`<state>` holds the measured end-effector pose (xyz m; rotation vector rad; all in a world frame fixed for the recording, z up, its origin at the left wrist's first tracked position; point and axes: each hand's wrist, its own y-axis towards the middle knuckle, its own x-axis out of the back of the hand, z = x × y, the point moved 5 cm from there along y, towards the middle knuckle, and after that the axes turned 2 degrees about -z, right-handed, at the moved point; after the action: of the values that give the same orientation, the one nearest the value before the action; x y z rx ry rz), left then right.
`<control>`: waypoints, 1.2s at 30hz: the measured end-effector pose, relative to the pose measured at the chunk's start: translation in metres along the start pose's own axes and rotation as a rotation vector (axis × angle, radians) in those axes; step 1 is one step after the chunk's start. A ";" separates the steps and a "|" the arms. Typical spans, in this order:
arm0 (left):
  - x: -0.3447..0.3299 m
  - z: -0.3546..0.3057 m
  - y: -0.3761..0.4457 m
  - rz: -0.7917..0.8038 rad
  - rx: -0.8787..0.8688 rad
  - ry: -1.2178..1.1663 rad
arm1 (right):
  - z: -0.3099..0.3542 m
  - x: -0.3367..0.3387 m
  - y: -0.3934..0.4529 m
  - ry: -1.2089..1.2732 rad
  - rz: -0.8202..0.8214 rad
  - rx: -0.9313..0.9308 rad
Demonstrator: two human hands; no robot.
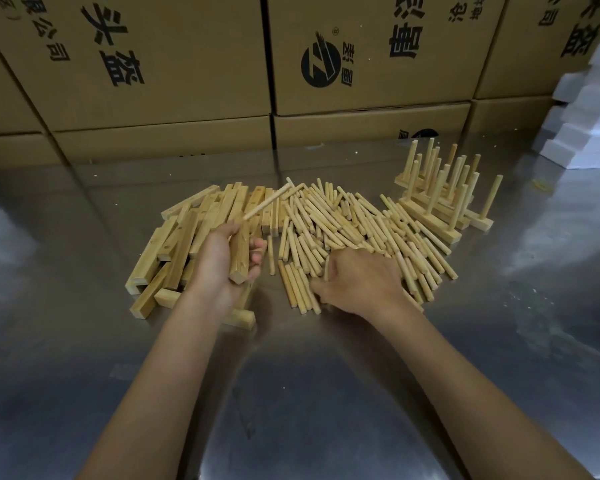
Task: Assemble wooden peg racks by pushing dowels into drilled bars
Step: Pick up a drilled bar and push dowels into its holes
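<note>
A wall of large brown cardboard boxes (194,64) printed with black characters stands well beyond both hands, at the far edge of a shiny grey metal counter (291,393). A stack of white foam blocks (582,109) rises far off past the right hand. On the counter, a wide heap of loose pale wooden dowels (354,223) spreads in front of and under the right hand. A pile of pale rectangular wooden bars with drilled holes (174,244) lies beside and beyond the left hand. Finished peg racks (437,199), bars with upright dowels, stand further out past the right hand. The left hand (222,265) is curled around one drilled wooden bar (239,261), held above the pile, with a single dowel (267,202) sticking out from its far end. The right hand (357,282) rests palm down on the near edge of the dowel heap, fingers curled into the dowels; whether it grips one cannot be told.
</note>
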<state>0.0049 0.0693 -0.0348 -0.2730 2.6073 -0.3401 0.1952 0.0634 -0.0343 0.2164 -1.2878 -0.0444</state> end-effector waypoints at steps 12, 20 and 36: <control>-0.015 0.005 -0.013 0.110 0.143 -0.102 | -0.004 0.002 -0.004 0.046 0.174 -0.056; -0.015 0.006 -0.012 0.083 0.100 -0.036 | -0.005 0.023 -0.003 0.193 -0.067 -0.009; -0.030 0.010 -0.018 0.176 0.048 0.187 | 0.032 0.045 -0.018 0.273 -0.402 0.393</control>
<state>0.0382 0.0582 -0.0242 0.0062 2.7764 -0.3814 0.1792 0.0343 0.0129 0.7911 -0.9554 -0.1018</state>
